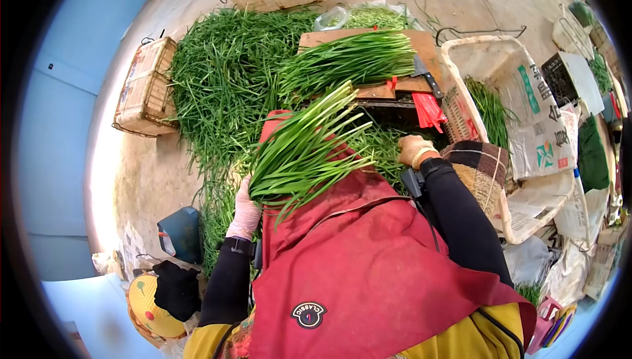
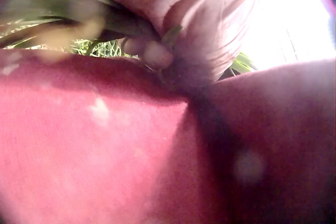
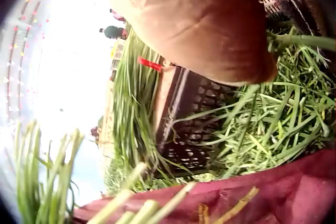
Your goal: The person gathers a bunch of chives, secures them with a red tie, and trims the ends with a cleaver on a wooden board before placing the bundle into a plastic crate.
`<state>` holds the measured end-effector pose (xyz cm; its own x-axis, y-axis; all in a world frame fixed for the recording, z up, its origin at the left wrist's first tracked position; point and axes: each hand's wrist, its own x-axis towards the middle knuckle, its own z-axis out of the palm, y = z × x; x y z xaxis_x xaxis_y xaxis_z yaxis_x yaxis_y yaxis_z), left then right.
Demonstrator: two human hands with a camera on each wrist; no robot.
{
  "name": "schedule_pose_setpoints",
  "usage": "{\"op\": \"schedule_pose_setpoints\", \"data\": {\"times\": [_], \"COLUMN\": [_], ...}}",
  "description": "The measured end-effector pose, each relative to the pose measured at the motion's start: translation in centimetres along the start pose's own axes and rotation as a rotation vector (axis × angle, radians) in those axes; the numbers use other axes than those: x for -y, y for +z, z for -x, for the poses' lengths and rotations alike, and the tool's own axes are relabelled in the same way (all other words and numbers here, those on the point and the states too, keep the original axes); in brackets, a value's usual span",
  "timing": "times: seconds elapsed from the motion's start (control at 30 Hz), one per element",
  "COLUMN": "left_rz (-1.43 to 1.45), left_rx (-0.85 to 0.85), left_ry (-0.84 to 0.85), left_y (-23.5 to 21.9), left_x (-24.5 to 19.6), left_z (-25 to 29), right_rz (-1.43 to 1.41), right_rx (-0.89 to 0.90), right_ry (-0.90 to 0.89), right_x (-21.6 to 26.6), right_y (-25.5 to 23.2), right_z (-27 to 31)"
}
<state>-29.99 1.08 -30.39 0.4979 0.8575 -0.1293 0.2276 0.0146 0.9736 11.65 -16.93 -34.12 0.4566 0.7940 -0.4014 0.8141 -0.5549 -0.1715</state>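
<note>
A bunch of green chives (image 1: 306, 155) lies slanting over the red apron (image 1: 368, 240), pale stem ends pointing up and right. My gloved left hand (image 1: 246, 213) grips its leafy side at the left of the lap; the left wrist view shows mostly apron and part of the glove (image 2: 184, 8). Off to the right, my gloved right hand (image 1: 416, 151) is curled over loose chives (image 3: 283, 113). A single green stem (image 3: 304, 40) sticks out by its fingers in the right wrist view. The fingertips are hidden behind the hand.
Ahead, a wooden board (image 1: 424, 43) bears another chive bunch (image 1: 349, 59), a knife (image 1: 431, 82) and red strips (image 1: 428, 110). A large chive heap (image 1: 227, 76) spreads at left. To the right stands a white basket (image 1: 461, 53); another basket (image 1: 148, 89) is far left.
</note>
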Motion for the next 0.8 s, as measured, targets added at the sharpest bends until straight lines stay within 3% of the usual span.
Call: {"op": "schedule_pose_setpoints", "data": {"times": [0.03,0.1,0.17,0.2,0.27,0.3,0.37,0.4,0.43,0.5,0.57,0.6,0.63,0.67,0.73,0.77,0.8], "left_rz": [0.001,0.085,0.063,-0.009,-0.086,0.069,0.225,0.155,0.088,0.125,0.113,0.113,0.087,0.06,0.003,-0.001,0.007], "left_rx": [0.001,0.075,0.079,0.086,0.089,0.075,0.055,0.118,0.183,0.186,0.156,0.16,0.16,0.159,0.178,0.178,0.186], "left_ry": [-0.004,-0.03,-0.043,-0.019,0.006,-0.046,-0.101,-0.15,-0.196,-0.188,-0.283,-0.287,-0.298,-0.307,-0.345,-0.346,-0.353], "left_y": [0.0,0.0,0.0,0.4,1.1,1.6,1.1,0.2,-0.2,0.2,0.3,0.3,0.3,0.3,0.4,0.3,0.3], "left_x": [-0.2,-0.7,-1.0,-1.9,-3.6,-4.3,-4.7,-4.7,-4.5,-5.5,-6.1,-6.2,-6.2,-6.3,-7.6,-7.7,-7.7], "left_z": [0.1,0.2,0.1,0.1,0.3,0.2,0.1,-0.1,-0.3,-0.4,-0.5,-0.7,-1.0,-1.3,-1.4,-1.4,-1.5], "right_rz": [0.001,-0.738,-1.302,-1.141,-1.395,-1.463,-1.045,-0.62,-0.693,-0.421,-0.424,-0.57,-0.678,-0.669,-0.588,-0.485,-0.3], "right_rx": [0.004,0.22,0.267,0.211,0.163,0.134,0.003,-0.091,-0.023,0.018,0.021,-0.184,-0.194,-0.425,-0.589,-0.599,-0.403], "right_ry": [0.002,-0.144,-0.172,-0.191,-0.205,-0.183,-0.108,-0.065,0.055,0.108,0.018,-0.07,-0.117,-0.223,-0.44,-0.473,-0.403], "right_x": [0.0,1.6,4.6,5.8,6.8,7.1,5.7,5.2,3.9,1.3,0.0,0.5,0.5,0.8,3.3,4.8,6.6], "right_y": [-0.5,-3.1,-3.7,-4.0,-1.7,-1.2,0.3,-2.2,-1.8,-2.7,-3.3,-3.6,-4.6,-4.5,-8.4,-10.0,-11.8], "right_z": [-0.3,-0.9,0.1,0.1,-1.2,-1.4,-2.7,-1.1,-1.4,-1.2,-1.1,-0.9,-1.0,-1.7,-1.0,0.0,0.5]}}
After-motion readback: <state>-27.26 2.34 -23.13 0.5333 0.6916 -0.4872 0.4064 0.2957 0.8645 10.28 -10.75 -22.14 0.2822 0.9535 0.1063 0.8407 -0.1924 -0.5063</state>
